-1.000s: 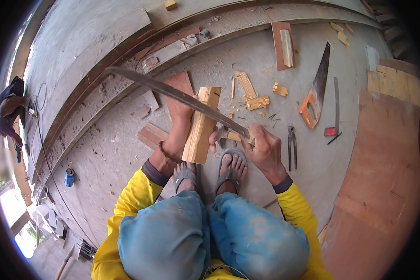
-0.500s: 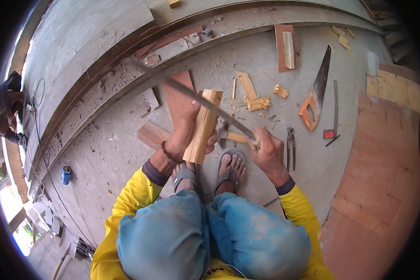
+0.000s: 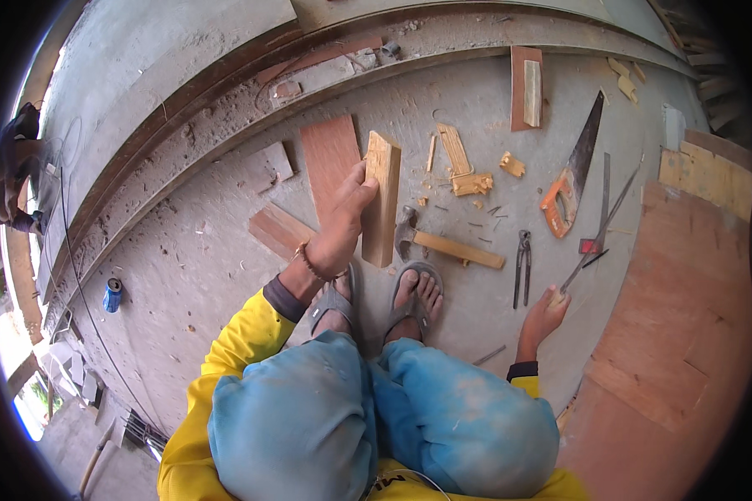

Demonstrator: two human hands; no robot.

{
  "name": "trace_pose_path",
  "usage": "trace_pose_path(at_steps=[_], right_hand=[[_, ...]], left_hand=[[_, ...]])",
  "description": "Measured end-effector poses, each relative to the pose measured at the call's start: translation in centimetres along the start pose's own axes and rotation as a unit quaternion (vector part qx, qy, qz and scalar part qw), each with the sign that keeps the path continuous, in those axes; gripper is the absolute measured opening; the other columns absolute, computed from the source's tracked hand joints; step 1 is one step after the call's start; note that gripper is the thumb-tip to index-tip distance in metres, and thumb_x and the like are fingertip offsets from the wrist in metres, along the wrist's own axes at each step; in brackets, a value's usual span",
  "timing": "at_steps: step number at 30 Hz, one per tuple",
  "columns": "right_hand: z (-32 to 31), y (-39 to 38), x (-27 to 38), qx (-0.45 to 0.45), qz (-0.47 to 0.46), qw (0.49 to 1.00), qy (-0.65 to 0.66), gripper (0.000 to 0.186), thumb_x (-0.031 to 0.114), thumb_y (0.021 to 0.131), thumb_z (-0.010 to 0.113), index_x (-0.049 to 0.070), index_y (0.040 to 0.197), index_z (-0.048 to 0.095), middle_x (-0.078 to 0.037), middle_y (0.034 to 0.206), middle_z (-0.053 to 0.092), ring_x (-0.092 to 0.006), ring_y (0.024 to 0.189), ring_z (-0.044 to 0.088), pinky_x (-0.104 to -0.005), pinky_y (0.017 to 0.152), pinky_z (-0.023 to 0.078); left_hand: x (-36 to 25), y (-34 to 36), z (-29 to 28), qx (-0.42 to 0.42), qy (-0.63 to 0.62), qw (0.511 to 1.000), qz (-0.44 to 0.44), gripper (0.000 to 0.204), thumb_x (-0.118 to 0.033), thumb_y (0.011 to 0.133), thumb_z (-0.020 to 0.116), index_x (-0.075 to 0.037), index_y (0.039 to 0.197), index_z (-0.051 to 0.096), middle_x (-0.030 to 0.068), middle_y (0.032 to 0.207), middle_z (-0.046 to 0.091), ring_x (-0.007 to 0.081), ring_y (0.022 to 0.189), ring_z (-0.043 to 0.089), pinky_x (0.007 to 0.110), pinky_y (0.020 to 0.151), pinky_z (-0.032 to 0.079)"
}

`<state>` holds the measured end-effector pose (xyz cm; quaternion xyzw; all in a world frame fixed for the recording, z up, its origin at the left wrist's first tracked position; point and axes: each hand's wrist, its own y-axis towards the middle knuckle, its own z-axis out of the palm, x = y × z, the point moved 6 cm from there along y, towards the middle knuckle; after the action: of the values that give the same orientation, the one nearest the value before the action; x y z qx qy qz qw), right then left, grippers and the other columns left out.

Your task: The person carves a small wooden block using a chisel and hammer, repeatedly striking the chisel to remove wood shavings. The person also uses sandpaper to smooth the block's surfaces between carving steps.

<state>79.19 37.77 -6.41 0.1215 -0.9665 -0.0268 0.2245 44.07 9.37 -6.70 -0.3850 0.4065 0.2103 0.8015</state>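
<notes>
In my left hand [image 3: 342, 224] is a squared block of pale wood [image 3: 382, 200], tilted nearly upright above the floor. The fingers and thumb wrap its left side. Out to the right, my right hand [image 3: 543, 316] grips the pale handle of a long narrow-bladed tool [image 3: 578, 269]. Its blade points away from me to the upper right, apart from the block. Below the block, a hammer [image 3: 459, 249] with a wooden handle lies by my sandalled feet. Pincers [image 3: 522, 265] rest on the floor between the hammer and my right hand.
An orange-handled handsaw [image 3: 572, 179] and a thin metal strip [image 3: 605, 188] with a red end lie at the right. Wood offcuts [image 3: 472, 184] and nails are scattered ahead. Brown boards [image 3: 668, 292] line the right side. A blue can [image 3: 113, 296] and another person [image 3: 17, 175] are at left.
My right hand has swung the bladed tool from across the block out to the lower right. My left hand still holds the block, now turned more upright and slightly further right.
</notes>
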Motion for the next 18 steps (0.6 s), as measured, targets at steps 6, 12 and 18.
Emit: trace_pose_path(at_steps=[6,12,18], right_hand=[[-1.3,-6.2,-13.3,-0.003,0.197,0.972,-0.131,0.045,0.033,0.100,0.057,-0.007,0.120,0.050,-0.029,0.111,0.064,-0.0469,0.103,0.063,-0.0499,0.087,0.050],[-0.2,-8.7,-15.7,0.022,0.203,0.973,-0.104,0.042,0.032,0.099,0.059,-0.004,0.119,0.051,-0.027,0.113,0.063,-0.0452,0.102,0.064,-0.0489,0.086,0.051],[1.2,-8.8,-16.6,0.046,0.231,0.968,-0.085,0.041,0.029,0.097,0.062,-0.003,0.120,0.053,-0.025,0.112,0.063,-0.0440,0.103,0.063,-0.0475,0.088,0.050]], left_hand=[[-0.1,0.6,0.0,0.033,-0.054,0.998,-0.007,0.052,-0.022,0.102,0.057,-0.002,0.146,0.038,0.0075,0.132,0.056,0.0153,0.120,0.055,0.034,0.099,0.049],[0.6,1.1,-0.4,0.049,-0.030,0.998,0.012,0.044,-0.012,0.100,0.060,-0.006,0.137,0.039,0.0140,0.131,0.059,0.0245,0.118,0.063,0.041,0.099,0.055],[-0.1,2.0,-0.6,0.045,-0.006,0.997,0.064,0.048,-0.013,0.099,0.063,-0.009,0.138,0.035,0.0169,0.127,0.062,0.0287,0.119,0.064,0.042,0.095,0.058]])
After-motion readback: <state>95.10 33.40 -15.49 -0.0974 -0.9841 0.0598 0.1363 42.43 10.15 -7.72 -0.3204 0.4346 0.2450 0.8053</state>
